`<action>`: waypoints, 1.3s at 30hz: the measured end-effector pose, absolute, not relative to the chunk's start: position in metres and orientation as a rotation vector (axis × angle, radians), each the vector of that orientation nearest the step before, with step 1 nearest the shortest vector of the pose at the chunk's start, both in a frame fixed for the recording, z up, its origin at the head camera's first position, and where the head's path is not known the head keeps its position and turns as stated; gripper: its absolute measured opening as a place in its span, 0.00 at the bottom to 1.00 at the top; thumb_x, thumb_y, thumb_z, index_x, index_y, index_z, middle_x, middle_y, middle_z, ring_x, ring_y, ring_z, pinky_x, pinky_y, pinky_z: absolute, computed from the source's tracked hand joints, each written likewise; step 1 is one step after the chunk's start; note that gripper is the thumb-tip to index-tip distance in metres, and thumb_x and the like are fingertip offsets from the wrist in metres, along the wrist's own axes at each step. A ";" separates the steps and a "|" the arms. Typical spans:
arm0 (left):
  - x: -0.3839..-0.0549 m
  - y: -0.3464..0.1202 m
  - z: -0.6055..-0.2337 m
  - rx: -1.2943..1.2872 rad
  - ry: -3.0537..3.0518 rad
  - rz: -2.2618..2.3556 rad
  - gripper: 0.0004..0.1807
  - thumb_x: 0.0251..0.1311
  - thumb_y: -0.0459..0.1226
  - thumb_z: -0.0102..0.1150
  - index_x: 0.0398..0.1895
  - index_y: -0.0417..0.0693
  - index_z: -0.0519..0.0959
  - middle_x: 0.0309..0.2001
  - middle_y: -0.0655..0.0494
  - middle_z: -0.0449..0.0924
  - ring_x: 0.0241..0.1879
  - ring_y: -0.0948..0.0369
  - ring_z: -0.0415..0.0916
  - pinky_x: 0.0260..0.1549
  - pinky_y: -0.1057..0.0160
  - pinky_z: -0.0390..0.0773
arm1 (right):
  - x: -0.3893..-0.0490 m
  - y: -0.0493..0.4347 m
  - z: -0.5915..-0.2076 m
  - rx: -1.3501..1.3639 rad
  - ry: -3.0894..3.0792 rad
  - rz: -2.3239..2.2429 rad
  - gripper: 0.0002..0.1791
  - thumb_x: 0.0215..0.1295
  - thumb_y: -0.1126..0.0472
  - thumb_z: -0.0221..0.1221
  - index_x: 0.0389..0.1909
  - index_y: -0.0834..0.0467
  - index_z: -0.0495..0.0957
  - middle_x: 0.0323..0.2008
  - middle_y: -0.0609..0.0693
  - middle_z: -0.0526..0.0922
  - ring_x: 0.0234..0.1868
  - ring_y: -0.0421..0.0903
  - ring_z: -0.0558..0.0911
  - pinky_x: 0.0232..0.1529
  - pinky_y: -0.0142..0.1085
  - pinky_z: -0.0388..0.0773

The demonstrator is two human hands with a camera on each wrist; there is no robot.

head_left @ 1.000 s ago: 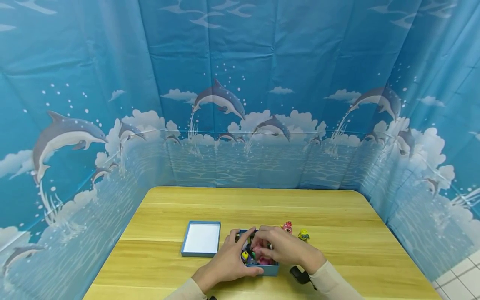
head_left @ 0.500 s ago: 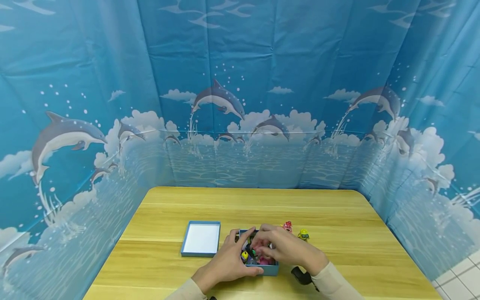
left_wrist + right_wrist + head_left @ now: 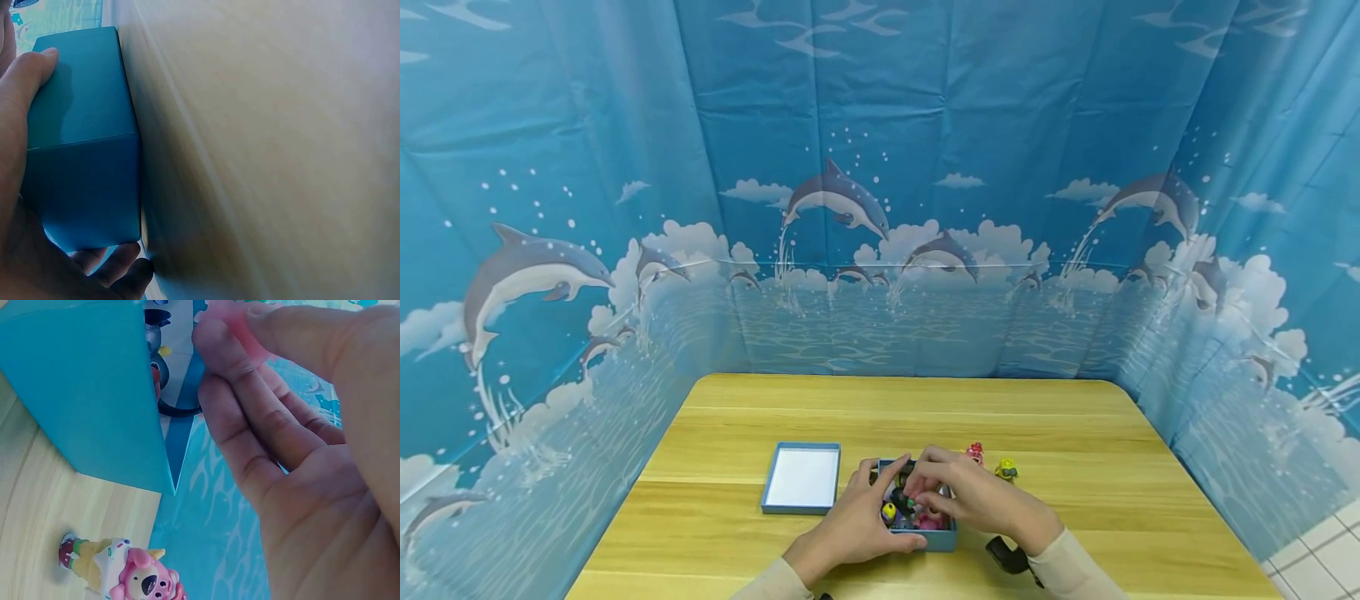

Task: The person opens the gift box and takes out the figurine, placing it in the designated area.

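A small blue box point(image 3: 942, 542) holding several small toy figures stands on the table. My left hand point(image 3: 867, 518) grips it, thumb on its near side point(image 3: 78, 94) and fingers around the far left side. Over the box's right half, my right hand point(image 3: 976, 493) pinches a pink translucent thing point(image 3: 242, 339) between thumb and forefinger; the fingers hide much of it, and I cannot tell its kind. Inside the box show a yellow-and-black figure point(image 3: 889, 512), a pink figure point(image 3: 931, 522) and a dark figure with a yellow beak-like tip point(image 3: 157, 365).
A blue lid point(image 3: 802, 477), white inside, lies left of the box. Behind and to the right stand a pink bear figurine point(image 3: 975, 453) and a yellow figurine with dark glasses point(image 3: 1007, 468). A blue dolphin-print curtain point(image 3: 880, 333) surrounds the wooden table point(image 3: 760, 417).
The right hand has shifted slightly to the right over the box, and its wrist has moved a little the same way. The left hand and the box have stayed put.
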State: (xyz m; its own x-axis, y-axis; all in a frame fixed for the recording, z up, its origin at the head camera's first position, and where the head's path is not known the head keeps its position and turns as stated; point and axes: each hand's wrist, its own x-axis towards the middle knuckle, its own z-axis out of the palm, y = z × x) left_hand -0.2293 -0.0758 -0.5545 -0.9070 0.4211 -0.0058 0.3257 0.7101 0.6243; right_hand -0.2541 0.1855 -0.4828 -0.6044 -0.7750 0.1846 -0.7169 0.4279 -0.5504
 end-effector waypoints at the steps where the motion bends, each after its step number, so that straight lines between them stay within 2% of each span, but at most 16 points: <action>1: -0.229 -0.076 -0.554 0.605 2.766 0.968 0.67 0.60 0.77 0.78 0.97 0.81 0.51 0.90 0.35 0.57 0.79 0.38 0.73 0.60 0.31 0.88 | -0.254 0.186 -0.483 -1.359 2.573 -0.919 0.07 0.88 0.61 0.67 0.57 0.49 0.91 0.54 0.42 0.86 0.49 0.28 0.85 0.51 0.30 0.90; 7: -0.229 -0.075 -0.554 0.603 2.769 0.968 0.67 0.60 0.76 0.78 0.97 0.81 0.52 0.89 0.35 0.59 0.79 0.38 0.73 0.61 0.30 0.88 | -0.253 0.188 -0.483 -1.385 2.571 -0.957 0.07 0.88 0.63 0.67 0.57 0.50 0.90 0.53 0.42 0.88 0.47 0.28 0.86 0.49 0.31 0.90; 10: -0.229 -0.075 -0.553 0.606 2.774 0.963 0.67 0.60 0.77 0.78 0.97 0.81 0.52 0.89 0.35 0.59 0.78 0.39 0.74 0.61 0.29 0.88 | -0.253 0.189 -0.483 -1.375 2.565 -0.985 0.06 0.88 0.62 0.67 0.56 0.51 0.90 0.51 0.43 0.88 0.46 0.28 0.86 0.48 0.34 0.91; 15: -0.229 -0.075 -0.553 0.607 2.770 0.972 0.67 0.60 0.77 0.78 0.97 0.81 0.52 0.90 0.33 0.58 0.80 0.36 0.73 0.62 0.27 0.87 | -0.251 0.191 -0.484 -1.348 2.572 -1.004 0.05 0.87 0.56 0.69 0.55 0.49 0.89 0.51 0.41 0.88 0.47 0.28 0.87 0.50 0.41 0.93; 22: -0.229 -0.076 -0.553 0.610 2.764 0.973 0.67 0.60 0.77 0.78 0.97 0.80 0.52 0.90 0.32 0.57 0.83 0.34 0.71 0.63 0.27 0.87 | -0.251 0.191 -0.484 -1.368 2.608 -1.012 0.06 0.86 0.49 0.70 0.53 0.46 0.89 0.50 0.39 0.88 0.46 0.28 0.87 0.49 0.41 0.92; 27: -0.228 -0.076 -0.553 0.598 2.752 0.982 0.67 0.60 0.76 0.78 0.97 0.80 0.52 0.90 0.32 0.57 0.83 0.33 0.70 0.62 0.26 0.87 | -0.252 0.192 -0.483 -1.383 2.601 -1.043 0.03 0.85 0.52 0.72 0.50 0.44 0.88 0.48 0.39 0.88 0.44 0.27 0.84 0.47 0.40 0.92; 33: -0.228 -0.075 -0.552 0.597 2.759 0.978 0.67 0.60 0.76 0.79 0.97 0.80 0.52 0.90 0.33 0.58 0.83 0.34 0.71 0.62 0.27 0.87 | -0.253 0.193 -0.482 -1.382 2.610 -1.044 0.03 0.85 0.56 0.72 0.48 0.44 0.86 0.47 0.40 0.87 0.39 0.27 0.83 0.42 0.36 0.90; 39: -0.228 -0.075 -0.552 0.603 2.760 0.981 0.67 0.60 0.76 0.79 0.97 0.80 0.52 0.90 0.32 0.57 0.83 0.33 0.71 0.62 0.28 0.87 | -0.252 0.195 -0.482 -1.393 2.641 -1.043 0.05 0.84 0.60 0.71 0.50 0.46 0.85 0.47 0.38 0.88 0.42 0.27 0.86 0.45 0.35 0.90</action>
